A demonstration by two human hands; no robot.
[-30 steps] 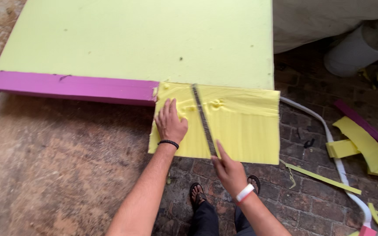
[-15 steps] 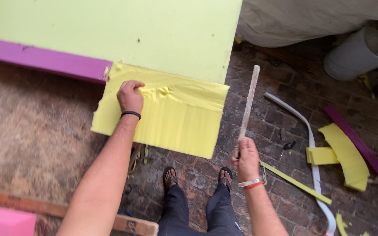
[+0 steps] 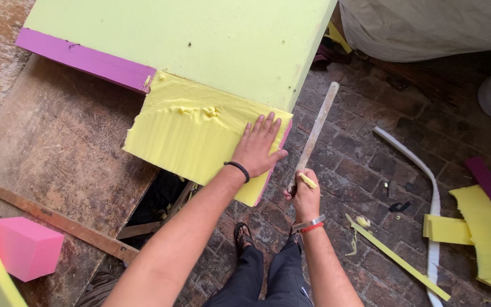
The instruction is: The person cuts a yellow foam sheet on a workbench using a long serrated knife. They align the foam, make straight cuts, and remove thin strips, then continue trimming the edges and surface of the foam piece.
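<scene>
- Our left hand (image 3: 259, 149) presses flat, fingers spread, on the yellow foam slab (image 3: 191, 131) near its right edge.
- Our right hand (image 3: 305, 193), at four o'clock from the left, has its grip closed around the long blade (image 3: 316, 128), which points toward one o'clock.
- The slab overhangs the wooden surface (image 3: 58, 136) beneath the green foam sheet (image 3: 188, 40).
- A pink foam block (image 3: 25, 248) sits at eight o'clock.

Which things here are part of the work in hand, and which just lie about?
In hand: left hand flat on the yellow foam slab; right hand gripping the long blade.
Lying about: pink foam block, yellow offcuts, white strip.
</scene>
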